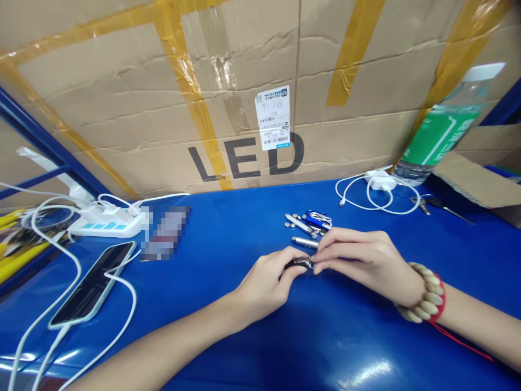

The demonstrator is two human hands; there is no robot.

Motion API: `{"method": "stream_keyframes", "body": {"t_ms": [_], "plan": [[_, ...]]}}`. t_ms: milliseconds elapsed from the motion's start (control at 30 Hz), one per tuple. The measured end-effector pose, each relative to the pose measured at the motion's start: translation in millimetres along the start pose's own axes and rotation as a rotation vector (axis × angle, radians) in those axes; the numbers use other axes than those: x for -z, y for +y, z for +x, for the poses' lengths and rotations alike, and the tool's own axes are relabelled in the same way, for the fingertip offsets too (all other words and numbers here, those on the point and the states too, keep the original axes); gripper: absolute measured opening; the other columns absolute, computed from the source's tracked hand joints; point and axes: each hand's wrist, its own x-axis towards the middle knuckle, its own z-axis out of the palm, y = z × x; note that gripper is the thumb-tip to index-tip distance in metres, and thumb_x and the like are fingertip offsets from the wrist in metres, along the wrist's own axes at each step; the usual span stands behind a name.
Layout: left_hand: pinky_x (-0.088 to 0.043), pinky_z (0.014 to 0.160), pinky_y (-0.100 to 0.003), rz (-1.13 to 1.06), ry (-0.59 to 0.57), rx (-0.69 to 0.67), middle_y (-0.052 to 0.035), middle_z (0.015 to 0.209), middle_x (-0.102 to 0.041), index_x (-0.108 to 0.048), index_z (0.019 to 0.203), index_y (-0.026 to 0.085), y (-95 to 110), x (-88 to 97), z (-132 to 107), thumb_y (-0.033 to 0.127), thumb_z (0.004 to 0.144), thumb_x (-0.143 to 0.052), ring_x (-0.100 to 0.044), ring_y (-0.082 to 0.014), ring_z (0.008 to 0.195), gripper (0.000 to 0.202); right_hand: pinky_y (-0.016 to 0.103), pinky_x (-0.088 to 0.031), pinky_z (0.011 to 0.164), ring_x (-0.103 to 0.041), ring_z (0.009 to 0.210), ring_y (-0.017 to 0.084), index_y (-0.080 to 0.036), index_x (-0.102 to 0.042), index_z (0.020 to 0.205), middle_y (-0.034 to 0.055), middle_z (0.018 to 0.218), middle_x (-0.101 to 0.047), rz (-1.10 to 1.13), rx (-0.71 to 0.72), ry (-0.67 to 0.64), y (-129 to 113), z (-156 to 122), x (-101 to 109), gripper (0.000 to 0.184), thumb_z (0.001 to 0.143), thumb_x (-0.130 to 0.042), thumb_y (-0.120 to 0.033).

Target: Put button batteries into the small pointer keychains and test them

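Observation:
My left hand (266,279) and my right hand (360,260) meet over the blue table (228,326), both pinched on one small black and silver cylindrical part (300,263). The left fingers grip its dark end, the right fingertips its silver end. Just behind the hands lies a small heap of similar parts (308,224): silver tubes, a blue piece, little round button cells. A beaded bracelet (425,300) sits on my right wrist.
A big cardboard box marked LED (244,108) walls the back. At left are a white power strip (106,222), a phone (91,285) on a white cable, and yellow items. At right are a white charger with cable (376,190), a green-labelled bottle (442,133), keys and an open carton (476,182).

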Motion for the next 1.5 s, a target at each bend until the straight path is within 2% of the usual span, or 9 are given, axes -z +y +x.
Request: {"method": "stream_keyframes", "body": {"t_ms": [200, 400, 567, 767, 1000, 1133, 1333, 1500], "plan": [[-0.046, 0.078, -0.022, 0.008, -0.093, 0.057, -0.0012, 0.101, -0.068, -0.056, 0.097, 0.021, -0.8, 0.8, -2.1, 0.019, 0.088, -0.045, -0.064, -0.0154, 0.091, 0.014, 0.017, -0.043, 0.059, -0.062, 0.069, 0.009, -0.022, -0.070, 0.076, -0.0012, 0.077, -0.066, 0.037, -0.024, -0.086, 4.1, 0.3, 2.3, 0.013, 0.082, -0.060, -0.026], [-0.047, 0.076, -0.024, -0.022, -0.160, 0.050, -0.0027, 0.102, -0.067, -0.049, 0.089, 0.021, -4.4, 1.6, -5.0, 0.019, 0.088, -0.044, -0.064, -0.0176, 0.096, 0.005, 0.020, -0.044, 0.060, -0.060, 0.066, 0.011, -0.019, -0.070, 0.066, 0.0001, 0.070, -0.066, 0.231, -0.189, -0.117, 1.9, 5.0, -1.3, 0.015, 0.075, -0.067, -0.031], [-0.047, 0.074, -0.023, -0.046, -0.110, -0.019, -0.0031, 0.099, -0.068, -0.049, 0.086, 0.021, -6.4, 0.6, -5.6, 0.017, 0.087, -0.045, -0.064, -0.0169, 0.093, 0.006, 0.021, -0.042, 0.054, -0.056, 0.058, 0.011, -0.019, -0.070, 0.061, 0.0003, 0.062, -0.063, 0.271, -0.357, -0.088, -4.4, 7.5, -7.0, 0.015, 0.068, -0.072, -0.031], [-0.048, 0.072, -0.022, -0.006, -0.010, -0.083, -0.0028, 0.094, -0.067, -0.050, 0.085, 0.020, -9.2, -0.8, -6.5, 0.015, 0.087, -0.046, -0.065, -0.0152, 0.085, 0.007, 0.020, -0.040, 0.042, -0.049, 0.041, 0.006, -0.016, -0.069, 0.062, -0.0009, 0.061, -0.057, 0.417, -0.540, -0.047, -8.6, 7.3, -13.8, 0.023, 0.067, -0.071, -0.038], [-0.048, 0.071, -0.020, 0.035, 0.105, -0.088, -0.0016, 0.086, -0.067, -0.051, 0.082, 0.020, -8.3, -4.2, -6.8, 0.015, 0.086, -0.048, -0.065, -0.0143, 0.084, 0.007, 0.019, -0.037, 0.038, -0.047, 0.037, 0.006, -0.014, -0.064, 0.060, -0.0011, 0.055, -0.055, 0.433, -0.666, -0.027, -14.0, 6.8, -17.8, 0.022, 0.068, -0.067, -0.035], [-0.049, 0.070, -0.022, 0.098, 0.150, -0.096, -0.0014, 0.085, -0.067, -0.053, 0.081, 0.020, -9.7, -5.7, -6.5, 0.015, 0.086, -0.049, -0.065, -0.0146, 0.080, 0.007, 0.019, -0.033, 0.037, -0.044, 0.036, 0.006, -0.014, -0.060, 0.058, -0.0027, 0.042, -0.050, 0.454, -0.762, -0.086, -16.2, 8.3, -18.2, 0.026, 0.069, -0.064, -0.038], [-0.047, 0.073, -0.027, 0.202, 0.209, -0.144, -0.0008, 0.083, -0.068, -0.057, 0.080, 0.020, -10.8, -5.6, -5.1, 0.015, 0.084, -0.053, -0.062, -0.0153, 0.077, 0.008, 0.017, -0.028, 0.035, -0.041, 0.035, 0.005, -0.013, -0.061, 0.061, -0.0038, 0.041, -0.048, 0.484, -0.863, -0.128, -17.7, 11.1, -17.0, 0.032, 0.067, -0.065, -0.044], [-0.048, 0.074, -0.026, 0.195, 0.193, -0.129, -0.0019, 0.084, -0.068, -0.060, 0.087, 0.019, -6.8, -3.9, -4.8, 0.016, 0.085, -0.051, -0.062, -0.0154, 0.078, 0.009, 0.015, -0.021, 0.032, -0.033, 0.034, 0.003, -0.013, -0.060, 0.064, -0.0057, 0.039, -0.045, 0.624, -0.922, -0.189, -13.5, 11.3, -15.0, 0.039, 0.065, -0.066, -0.051]]}}
